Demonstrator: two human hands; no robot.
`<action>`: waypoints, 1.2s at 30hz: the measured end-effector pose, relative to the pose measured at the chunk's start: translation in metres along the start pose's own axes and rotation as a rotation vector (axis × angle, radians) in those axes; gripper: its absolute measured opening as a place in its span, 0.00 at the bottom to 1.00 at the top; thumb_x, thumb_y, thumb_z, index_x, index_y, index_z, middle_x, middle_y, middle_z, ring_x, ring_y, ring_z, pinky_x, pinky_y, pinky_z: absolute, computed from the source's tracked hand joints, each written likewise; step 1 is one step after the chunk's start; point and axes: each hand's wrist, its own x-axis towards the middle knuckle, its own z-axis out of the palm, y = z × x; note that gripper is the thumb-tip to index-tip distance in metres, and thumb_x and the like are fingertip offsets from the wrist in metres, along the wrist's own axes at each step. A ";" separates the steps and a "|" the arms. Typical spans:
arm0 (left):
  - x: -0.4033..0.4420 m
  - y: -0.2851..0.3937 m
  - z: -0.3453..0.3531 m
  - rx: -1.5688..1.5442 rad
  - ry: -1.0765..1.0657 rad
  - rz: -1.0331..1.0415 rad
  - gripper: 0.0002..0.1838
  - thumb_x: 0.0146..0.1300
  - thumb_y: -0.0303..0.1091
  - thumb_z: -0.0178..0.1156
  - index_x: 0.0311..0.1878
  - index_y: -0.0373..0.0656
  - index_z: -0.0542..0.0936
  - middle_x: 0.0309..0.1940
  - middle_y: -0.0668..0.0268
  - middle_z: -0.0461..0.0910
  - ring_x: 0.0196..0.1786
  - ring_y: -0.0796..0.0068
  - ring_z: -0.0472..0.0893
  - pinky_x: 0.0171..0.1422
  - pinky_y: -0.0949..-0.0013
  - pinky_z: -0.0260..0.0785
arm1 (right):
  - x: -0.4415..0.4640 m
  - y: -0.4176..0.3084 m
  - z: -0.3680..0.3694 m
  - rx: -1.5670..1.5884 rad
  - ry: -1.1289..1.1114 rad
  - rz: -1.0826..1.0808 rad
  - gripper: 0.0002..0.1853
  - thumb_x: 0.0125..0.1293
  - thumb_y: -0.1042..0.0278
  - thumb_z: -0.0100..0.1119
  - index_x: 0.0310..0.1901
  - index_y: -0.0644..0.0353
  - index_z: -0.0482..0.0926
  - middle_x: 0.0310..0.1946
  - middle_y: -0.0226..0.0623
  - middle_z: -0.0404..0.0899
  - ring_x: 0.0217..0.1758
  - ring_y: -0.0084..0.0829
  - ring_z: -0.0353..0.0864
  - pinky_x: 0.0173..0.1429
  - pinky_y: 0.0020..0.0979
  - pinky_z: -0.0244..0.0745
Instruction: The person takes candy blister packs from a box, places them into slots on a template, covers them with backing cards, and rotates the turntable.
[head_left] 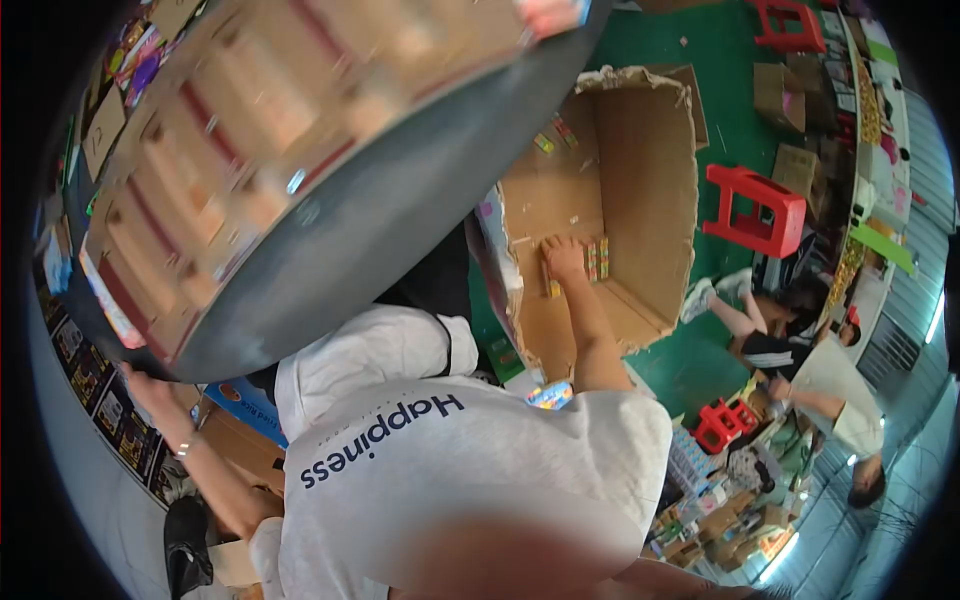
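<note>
My right hand (565, 258) reaches down into a large open cardboard box (645, 180), its fingers round a row of small yellow packs (553, 286) on the box floor. Beside it stand more small packs (597, 260) with red, yellow and green printing. Two loose packs (555, 135) lie farther back in the box. My left hand (150, 390) is at the rim of a dark round table (370, 190), by the corner of a cardboard tray (230, 130) with raised compartments. Its fingertips are blurred, and whether they grip anything cannot be made out.
Red plastic stools (755, 210) stand on the green floor (650, 40) to the right. A person (835, 390) sits at the far right, near shelves and goods. A blue-printed carton (245, 408) lies below the table at left.
</note>
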 end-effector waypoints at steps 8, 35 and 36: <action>0.147 0.064 -0.025 0.189 0.023 -0.007 0.27 0.78 0.52 0.42 0.63 0.37 0.73 0.54 0.58 0.81 0.58 0.60 0.80 0.64 0.57 0.73 | 0.011 -0.004 -0.019 -0.110 -0.210 -0.108 0.16 0.66 0.58 0.57 0.53 0.50 0.80 0.56 0.33 0.79 0.64 0.35 0.72 0.68 0.44 0.64; -0.355 0.027 0.257 0.138 -1.430 -0.214 0.21 0.63 0.30 0.68 0.57 0.39 0.75 0.42 0.66 0.83 0.42 0.79 0.83 0.46 0.71 0.78 | -0.063 -0.148 -0.561 1.642 0.297 -0.624 0.22 0.58 0.76 0.73 0.52 0.61 0.74 0.39 0.27 0.78 0.40 0.15 0.79 0.41 0.18 0.74; -0.346 0.027 0.259 0.138 -1.328 -0.184 0.21 0.64 0.27 0.68 0.59 0.39 0.75 0.45 0.65 0.84 0.43 0.77 0.84 0.48 0.69 0.80 | -0.055 -0.154 -0.556 1.634 0.264 -0.594 0.17 0.61 0.75 0.71 0.49 0.60 0.75 0.36 0.26 0.79 0.35 0.14 0.80 0.37 0.16 0.73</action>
